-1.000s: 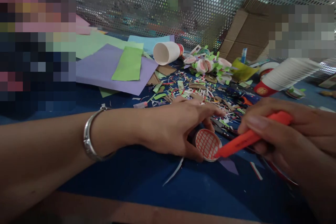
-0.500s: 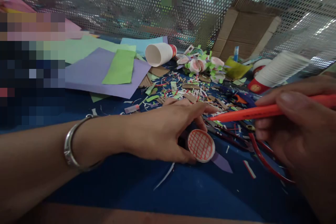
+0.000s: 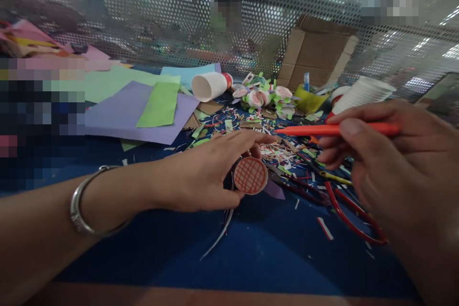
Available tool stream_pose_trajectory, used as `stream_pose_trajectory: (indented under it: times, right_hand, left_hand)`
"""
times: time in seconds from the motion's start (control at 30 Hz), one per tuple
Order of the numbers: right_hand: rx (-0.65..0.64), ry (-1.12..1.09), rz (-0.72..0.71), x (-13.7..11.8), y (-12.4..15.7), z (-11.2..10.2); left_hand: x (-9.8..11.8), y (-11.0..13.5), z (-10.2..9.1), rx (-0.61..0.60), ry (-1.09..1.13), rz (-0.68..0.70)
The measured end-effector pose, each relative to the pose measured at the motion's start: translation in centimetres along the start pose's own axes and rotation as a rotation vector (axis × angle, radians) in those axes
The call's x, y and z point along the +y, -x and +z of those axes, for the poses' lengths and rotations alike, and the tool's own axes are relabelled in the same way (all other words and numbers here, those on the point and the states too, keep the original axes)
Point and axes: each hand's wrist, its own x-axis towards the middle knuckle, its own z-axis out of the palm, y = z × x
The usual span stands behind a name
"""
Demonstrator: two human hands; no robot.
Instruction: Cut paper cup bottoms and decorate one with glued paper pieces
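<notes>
My left hand point(image 3: 218, 167), with a silver bangle at the wrist, grips a small round white paper disc point(image 3: 250, 176) by its edge, thumb below and fingers above. Its face carries a grid of orange-red lines. In my right hand point(image 3: 373, 153) is an orange-red marker pen point(image 3: 333, 129), held between thumb and fingers with its tip pointing left. The tip is above and to the right of the disc, apart from it. Red-handled scissors point(image 3: 353, 215) lie on the blue table between the hands, partly behind the right one.
Paper scraps point(image 3: 276, 150) litter the middle. Purple paper point(image 3: 132, 117) and green paper point(image 3: 159, 105) lie at left. A paper cup point(image 3: 210, 86) rests on its side; stacked cups point(image 3: 366, 95) are at right. Cardboard point(image 3: 313, 55) leans against a perforated metal screen point(image 3: 161, 24).
The view has shifted slightly. My left hand has turned the disc a little and brought it nearer. The marker's tip has risen away from the disc, and the marker is now more level.
</notes>
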Motion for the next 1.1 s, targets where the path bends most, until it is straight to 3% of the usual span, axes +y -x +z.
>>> stream_pose_trajectory:
  times: [0.2,0.33,0.5,0.67,0.8,0.87,1.0,1.1]
  right_hand:
    - [-0.204,0.126,0.082,0.1,-0.6,-0.1]
    - [-0.330,0.070,0.121,0.6,-0.8,0.3]
    - [-0.431,-0.017,0.207,0.6,-0.4,1.1]
    - [-0.487,0.032,0.184,0.4,0.0,1.3]
    - [-0.484,0.020,0.152,0.4,0.0,1.6]
    - [-0.459,0.039,0.135,0.2,-0.1,1.6]
    - [-0.306,0.073,0.096,-0.4,-0.1,1.1]
    - [-0.105,0.168,0.019,-0.9,0.2,0.2]
  left_hand:
    - [-0.1,-0.1,-0.6,0.032,-0.083,0.039]
    - [0.2,-0.1,-0.9,0.074,-0.021,0.048]
    - [0.9,-0.2,-1.2,0.111,0.074,0.049]
    - [1.1,-0.1,-0.7,0.190,0.125,0.060]
    - [1.1,0.0,-0.1,0.309,0.128,0.039]
    - [1.1,0.0,-0.2,0.303,0.117,0.040]
    - [1.2,0.1,-0.3,0.225,0.155,0.024]
    - [0.9,0.2,0.1,0.112,0.176,-0.022]
